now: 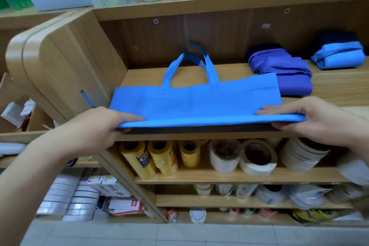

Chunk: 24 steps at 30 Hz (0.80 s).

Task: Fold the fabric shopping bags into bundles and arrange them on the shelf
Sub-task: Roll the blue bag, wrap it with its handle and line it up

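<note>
I hold the blue bag [195,104] by its near edge, straight ahead at 12 o'clock on the wooden shelf [339,90]. My left hand [99,124] pinches the near left corner, thumb [129,116] flat on top and fingers curled underneath. My right hand [311,120] grips the near right corner the same way, with its thumb [273,110] lying along the cloth. The near edge is raised just off the shelf's front lip, while the rest of the bag lies flat as a long strip. Its handles [171,70] point away from me toward 12 o'clock.

At 1 o'clock a folded purple bag [287,74] sits beside the blue bag's far right corner; whether they touch I cannot tell. Farther out at 2 o'clock a light blue bundle [339,56] rests on the shelf, apart from the purple one.

On the shelf below, yellow rolls [159,156] lie at 6 o'clock, and white tape rolls [257,158] at 5 o'clock.
</note>
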Available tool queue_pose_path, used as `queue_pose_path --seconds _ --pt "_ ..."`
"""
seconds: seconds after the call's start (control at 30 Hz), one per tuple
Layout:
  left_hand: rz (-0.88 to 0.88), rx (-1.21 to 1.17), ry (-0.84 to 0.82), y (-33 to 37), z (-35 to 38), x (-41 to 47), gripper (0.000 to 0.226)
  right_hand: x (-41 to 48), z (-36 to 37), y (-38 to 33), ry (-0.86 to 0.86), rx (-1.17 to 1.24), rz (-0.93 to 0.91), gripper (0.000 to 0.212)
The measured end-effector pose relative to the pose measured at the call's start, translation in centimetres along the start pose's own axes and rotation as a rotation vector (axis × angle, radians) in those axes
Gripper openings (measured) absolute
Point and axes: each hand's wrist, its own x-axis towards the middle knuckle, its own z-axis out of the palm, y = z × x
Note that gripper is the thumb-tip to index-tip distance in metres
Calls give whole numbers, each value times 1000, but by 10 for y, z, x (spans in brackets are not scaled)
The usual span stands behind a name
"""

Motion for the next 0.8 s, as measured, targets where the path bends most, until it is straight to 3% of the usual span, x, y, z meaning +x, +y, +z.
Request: queue_pose_path --seconds 0.07,0.1,0.17,0.2,0.27,0.37,0.43,0.47,0.53,0.57,0.63,0.8 --pt "-1 -147 41 -8 -6 -2 14 -4 -2 1 85 94 49 31" --pt "-2 -210 63 -10 -9 -3 6 -6 -2 0 135 141 67 21" --pt "-43 -359 102 -8 -19 -6 11 -9 -1 0 269 221 129 3" --pt "-65 -419 137 -5 -22 -7 12 -9 0 0 344 253 168 4" --pt "-135 -298 210 1 -23 -3 19 -7 7 -4 472 263 223 16" --pt "-289 242 213 14 -9 11 41 0 20 -12 616 83 277 46" --pt "-249 353 251 21 5 18 51 4 29 -13 641 -90 323 60" --pt "-137 384 313 23 11 20 55 5 32 -13 628 -176 352 62" --pt "140 313 375 27 21 25 53 8 38 -14 591 -323 399 63" --pt "213 156 318 33 24 26 46 8 40 -15 582 -368 417 63" --pt "218 -70 150 45 33 28 50 8 42 -17 571 -435 445 64" --pt "172 -49 223 48 53 28 61 9 39 -16 496 -437 476 71"
